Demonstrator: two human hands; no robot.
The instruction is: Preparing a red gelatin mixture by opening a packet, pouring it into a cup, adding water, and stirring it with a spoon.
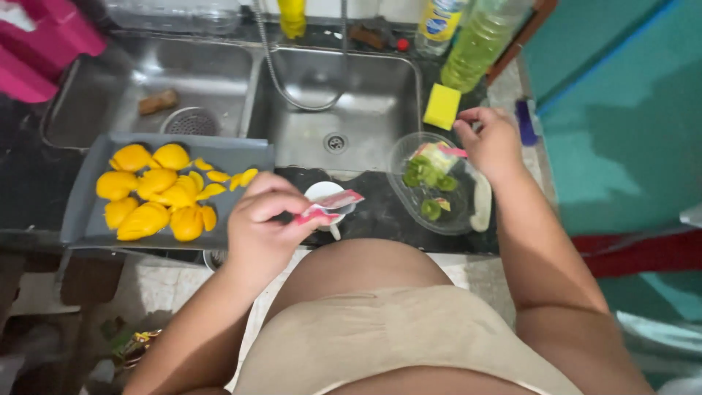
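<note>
My left hand [262, 219] is closed around a small red and white sachet [330, 205], pinching it at one end so the rest sticks out to the right, over a little white cup [322, 193] on the dark counter [380, 216]. I cannot tell whether the sachet touches the cup. My right hand [491, 140] hangs over the far rim of a clear bowl [406, 192], fingers curled and tips drawn together; I cannot tell whether they grip anything. A pink strip [453, 152] lies just beside those fingertips, on the pile in the bowl. The bowl holds green pieces [431, 208] and a pale packet [436, 156].

To my left, a grey tray [82, 219] rests on the counter edge, partly over the left sink basin, loaded with yellow fruit pieces [153, 194]. The double sink [365, 110] lies beyond, with a hose curving into the right basin. A yellow sponge [442, 107] sits at the sink's right corner, near my right hand. Behind it stands a bottle of yellow-green liquid [474, 47], and a pink bin [40, 44] shows at far left
</note>
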